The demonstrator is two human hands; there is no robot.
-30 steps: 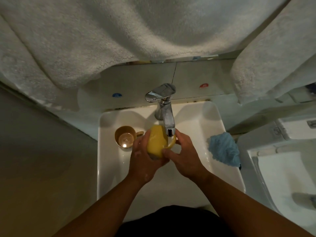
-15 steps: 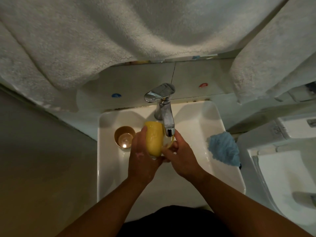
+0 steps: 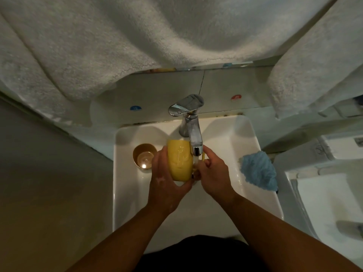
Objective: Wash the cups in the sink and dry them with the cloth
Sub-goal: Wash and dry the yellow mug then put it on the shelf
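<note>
Both hands held the yellow cup [image 3: 179,160] under the tap [image 3: 193,134] for rinsing, left hand [image 3: 167,181] wrapped round its body, right hand [image 3: 213,173] pinching the handle; brown cup [image 3: 145,156] waited in the sink [image 3: 255,134], blue cloth [image 3: 258,170] parked on its rim for drying

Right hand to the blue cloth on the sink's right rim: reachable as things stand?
Probably yes, once freed. The blue cloth lies on the sink rim just right of the right hand, with nothing between them. But that hand now holds the yellow cup at its handle side, under the tap.
</note>
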